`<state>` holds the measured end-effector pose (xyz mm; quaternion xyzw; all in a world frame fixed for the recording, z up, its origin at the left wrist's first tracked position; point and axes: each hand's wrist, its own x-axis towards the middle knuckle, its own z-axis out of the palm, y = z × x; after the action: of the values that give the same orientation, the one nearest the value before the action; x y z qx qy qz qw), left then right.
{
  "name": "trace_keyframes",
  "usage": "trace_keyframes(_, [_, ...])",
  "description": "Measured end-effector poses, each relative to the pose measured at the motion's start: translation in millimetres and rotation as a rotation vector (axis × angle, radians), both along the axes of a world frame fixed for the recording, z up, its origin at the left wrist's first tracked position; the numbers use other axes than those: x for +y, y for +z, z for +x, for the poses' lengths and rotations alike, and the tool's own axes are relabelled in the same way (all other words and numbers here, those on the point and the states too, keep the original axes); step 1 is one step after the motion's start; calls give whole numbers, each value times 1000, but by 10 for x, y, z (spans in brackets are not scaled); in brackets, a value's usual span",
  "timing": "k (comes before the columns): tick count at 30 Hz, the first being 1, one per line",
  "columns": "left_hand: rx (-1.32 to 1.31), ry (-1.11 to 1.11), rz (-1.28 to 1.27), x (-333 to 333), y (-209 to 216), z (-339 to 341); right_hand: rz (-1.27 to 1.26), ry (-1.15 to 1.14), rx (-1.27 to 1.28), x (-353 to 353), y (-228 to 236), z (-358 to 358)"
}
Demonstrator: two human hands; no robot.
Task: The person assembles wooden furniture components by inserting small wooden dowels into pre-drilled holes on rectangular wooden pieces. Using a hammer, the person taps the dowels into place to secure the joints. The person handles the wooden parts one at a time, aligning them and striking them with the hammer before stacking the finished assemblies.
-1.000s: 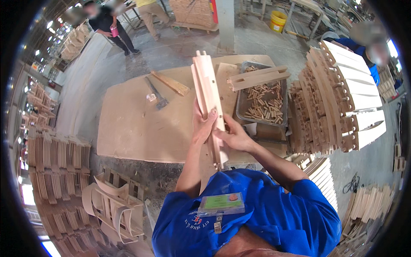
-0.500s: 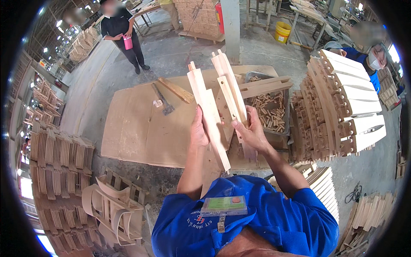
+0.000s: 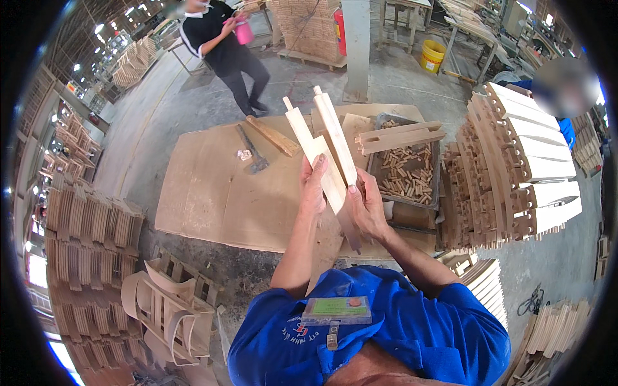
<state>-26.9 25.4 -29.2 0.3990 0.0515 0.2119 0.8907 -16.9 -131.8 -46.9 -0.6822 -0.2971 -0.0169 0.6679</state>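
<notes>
My left hand (image 3: pixel 313 186) is closed round a pale wooden furniture piece (image 3: pixel 315 149) with a dowel sticking out of its far end. In my right hand (image 3: pixel 367 204) is a second wooden furniture piece (image 3: pixel 335 132), also with a dowel at its tip. Both pieces slant side by side, close together, above the cardboard-covered table (image 3: pixel 199 193). Their near ends partly overlap between my hands. To the right, a grey tray (image 3: pixel 440 174) holds many loose wooden dowels (image 3: pixel 409 174), and other slotted wooden pieces (image 3: pixel 399 136) lie across it.
A hammer (image 3: pixel 250 149) and a wooden bar (image 3: pixel 273 136) lie at the table's far left. Stacked wooden parts (image 3: pixel 496 161) stand at right, more stacks (image 3: pixel 93 225) at left beside curved frames (image 3: pixel 170 309). Beyond the table a person (image 3: pixel 225 51) carries a pink container; another person (image 3: pixel 566 90) is behind the right stack.
The two wooden pieces have come closer together and turned, so the right one now shows a plain face. The person beyond the table has moved right and nearer.
</notes>
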Motion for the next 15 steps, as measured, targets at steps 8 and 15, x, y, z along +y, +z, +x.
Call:
trace_keyframes(8, [-27, -152, 53, 51, 355, -55, -156, 72, -159, -94, 91, 19])
trace_keyframes(15, [165, 6, 220, 368, 98, -159, -455, 79, -150, -402, 68, 111])
